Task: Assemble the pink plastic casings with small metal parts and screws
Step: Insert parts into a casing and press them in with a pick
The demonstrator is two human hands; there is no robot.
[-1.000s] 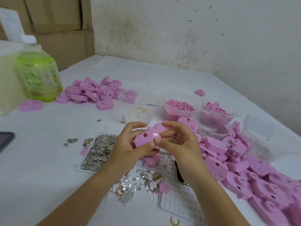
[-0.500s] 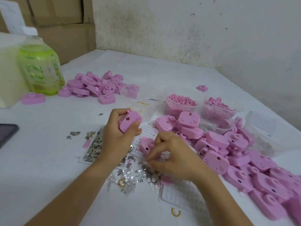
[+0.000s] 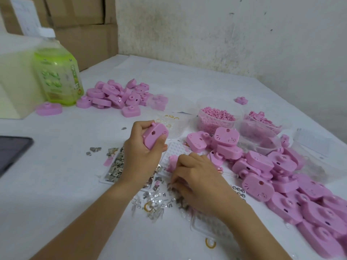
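Observation:
My left hand (image 3: 141, 154) grips a pink casing (image 3: 155, 136), held up on edge above the table with its holed face toward me. My right hand (image 3: 197, 180) is lowered onto a scatter of small metal parts and clear pieces (image 3: 157, 201), its fingertips curled down among them; what they pinch is hidden. A tray of small metal pieces (image 3: 114, 166) lies under my left wrist. A large heap of pink casings (image 3: 277, 177) spreads along the right.
A second pile of pink casings (image 3: 116, 96) lies at the back left beside a green bottle (image 3: 56, 72). Clear tubs of pink bits (image 3: 216, 117) and pink parts (image 3: 262, 121) stand behind. A dark phone (image 3: 11, 151) lies at the left edge. A white dimpled tray (image 3: 178, 149) sits between my hands.
My hands have separated: the left kept the casing and moved it up and left, while the right dropped to the loose metal parts near me. The camera tilted slightly.

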